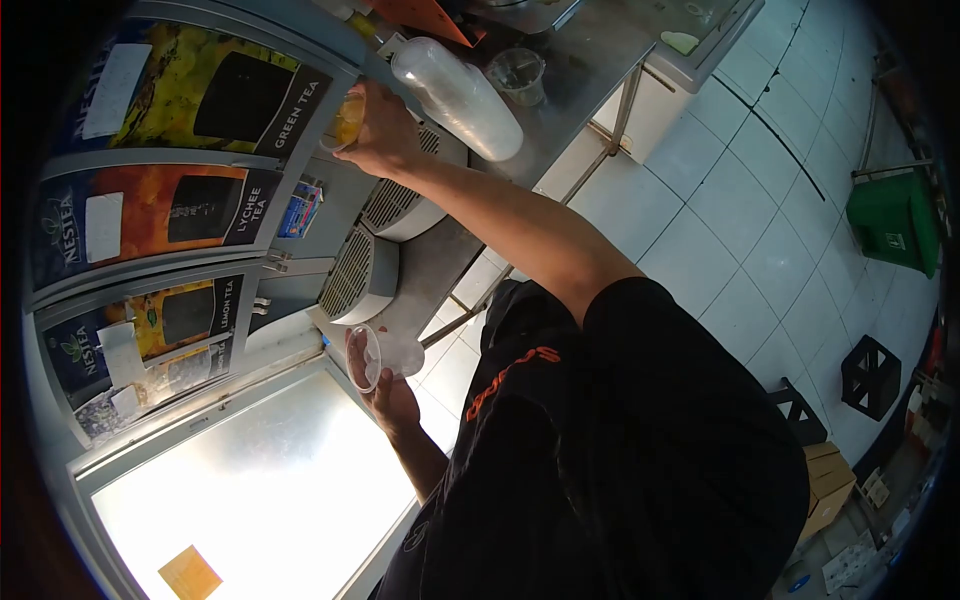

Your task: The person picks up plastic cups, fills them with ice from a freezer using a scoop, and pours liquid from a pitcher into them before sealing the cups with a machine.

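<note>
My right hand (385,130) is closed around a clear plastic cup (346,120) with yellow-orange contents, close to the front of the green tea dispenser (225,85). Part of that cup is hidden by the hand and the dispenser's edge. My left hand (396,402), lower in the view, grips a clear plastic cup (400,352) by its side, the rim turned toward the dispensers. No drink is visible in it. Between the hands are grey slotted drip trays (350,275). A long stack of clear cups (455,98) lies on the metal counter near my right forearm.
Lychee tea (150,215) and lemon tea (150,340) panels are below the green tea one. A clear container (517,78) stands on the counter (590,60). A bright white panel (260,470) is at lower left. A green bin (895,220) and black crate (870,378) are on the tiled floor.
</note>
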